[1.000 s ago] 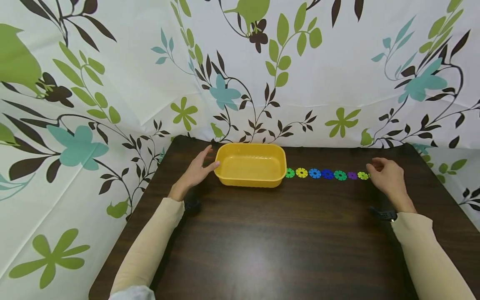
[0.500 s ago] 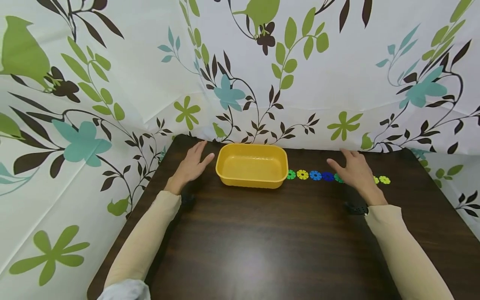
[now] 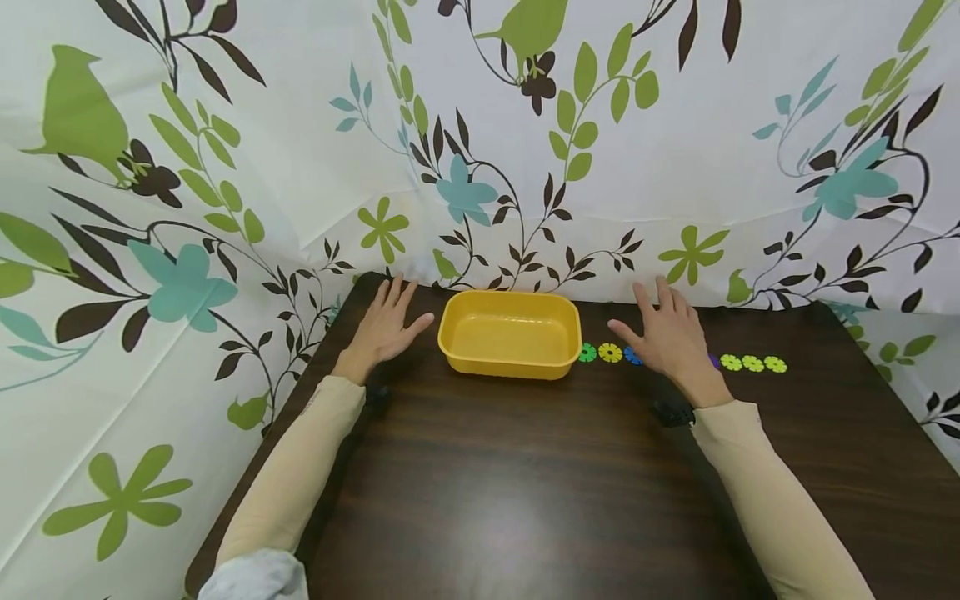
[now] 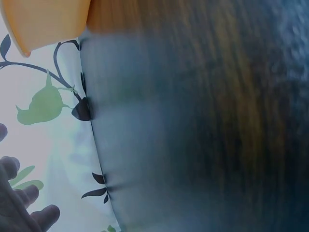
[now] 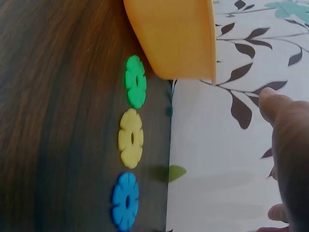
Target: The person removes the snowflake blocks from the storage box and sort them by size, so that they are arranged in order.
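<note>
A yellow rectangular plastic basin (image 3: pixel 510 368) stands at the back of the dark table, with nothing visible in it. Left of it is my left hand (image 3: pixel 381 327), fingers spread and extended, holding nothing; its fingertips (image 4: pixel 46 217) show at the lower left of the left wrist view. My right hand (image 3: pixel 670 340), likewise spread and holding nothing, is over a row of flower-shaped discs right of the basin. A green disc (image 5: pixel 135 99), a yellow disc (image 5: pixel 130 159) and a blue disc (image 5: pixel 124 220) lead from the basin. Three yellow-green discs (image 3: pixel 731 367) lie beyond the hand, which hides the row's middle.
The dark wood-grain table (image 3: pixel 510 475) stretches toward me from the row. White cloth (image 3: pixel 300 167) printed with leaves and birds hangs behind the table's back edge and along its left side.
My right hand has swung left from the row's far end to its middle, its fingers spreading. The yellow-green discs at that end now show. My left hand has drawn slightly off the basin, fingers straighter.
</note>
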A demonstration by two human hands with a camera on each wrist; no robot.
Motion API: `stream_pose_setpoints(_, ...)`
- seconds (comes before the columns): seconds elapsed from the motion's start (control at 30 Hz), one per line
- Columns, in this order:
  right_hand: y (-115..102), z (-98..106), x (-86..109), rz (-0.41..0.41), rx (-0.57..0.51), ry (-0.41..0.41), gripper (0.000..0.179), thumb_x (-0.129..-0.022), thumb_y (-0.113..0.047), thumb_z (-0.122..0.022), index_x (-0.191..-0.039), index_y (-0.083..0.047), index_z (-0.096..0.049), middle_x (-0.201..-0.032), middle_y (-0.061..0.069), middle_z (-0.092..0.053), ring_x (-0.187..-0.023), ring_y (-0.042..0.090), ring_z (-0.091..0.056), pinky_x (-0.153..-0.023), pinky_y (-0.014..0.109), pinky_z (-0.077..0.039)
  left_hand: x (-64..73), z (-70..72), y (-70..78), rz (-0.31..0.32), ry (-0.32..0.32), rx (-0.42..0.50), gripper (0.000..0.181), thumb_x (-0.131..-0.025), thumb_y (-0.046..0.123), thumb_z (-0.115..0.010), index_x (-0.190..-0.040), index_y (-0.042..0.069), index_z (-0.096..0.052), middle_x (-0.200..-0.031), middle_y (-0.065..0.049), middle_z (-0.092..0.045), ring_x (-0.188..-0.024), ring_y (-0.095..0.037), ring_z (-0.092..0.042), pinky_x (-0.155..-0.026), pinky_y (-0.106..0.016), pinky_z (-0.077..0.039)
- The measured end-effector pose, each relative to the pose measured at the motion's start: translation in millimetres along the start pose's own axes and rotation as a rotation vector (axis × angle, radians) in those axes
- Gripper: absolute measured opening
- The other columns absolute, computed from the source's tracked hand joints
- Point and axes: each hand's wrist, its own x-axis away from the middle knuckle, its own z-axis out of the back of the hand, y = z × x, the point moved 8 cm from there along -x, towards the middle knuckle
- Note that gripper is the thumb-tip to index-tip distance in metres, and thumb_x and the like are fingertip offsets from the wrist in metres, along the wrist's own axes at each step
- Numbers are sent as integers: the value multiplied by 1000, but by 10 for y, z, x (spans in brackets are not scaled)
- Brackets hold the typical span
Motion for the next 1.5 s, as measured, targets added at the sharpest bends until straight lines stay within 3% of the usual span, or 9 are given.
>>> stream_pose_setpoints(0.27, -152, -72, -79, 43, 34, 7, 96, -106, -73, -47, -176, -14, -18, -182, 30, -6, -165, 59, -15, -132, 76, -17, 8, -13, 14, -25, 3, -51, 99, -105, 80, -36, -178, 20, -9, -186, -16, 0, -172, -48, 0, -137, -69, -13)
stream_pose_setpoints(0.43, -188, -81, -121, 45, 33, 3, 95, -106, -72, -48, -176, -15, -18, -183, 28, -3, -165, 60, -12, -133, 76, -15, 10, 1, 27, -19, 11, -48, 97, -105, 79, -36, -178, 21, -9, -186, -15, -1, -172, -47, -1, -137, -70, -16)
stream_pose_setpoints(0.7, -216, -92, -155, 44, 44, 1, 96, -105, -74, -48, -176, -17, -18, -183, 29, -3, -165, 59, -12, -133, 76, -14, 19, -4, 21, -4, 21, -64, 98, -104, 81, -35, -178, 22, -8, -186, -15, -2, -171, -49, -7, -135, -71, -19)
stream_pose_setpoints(1.5, -251, -68, -154, 48, 53, -4, 97, -105, -74, -49, -177, -20, -14, -183, 29, -1, -165, 59, -10, -133, 77, -11, 30, 29, 63, 8, 33, -66, 97, -104, 79, -38, -178, 23, -9, -186, -16, -3, -171, -48, -7, -135, -73, -20)
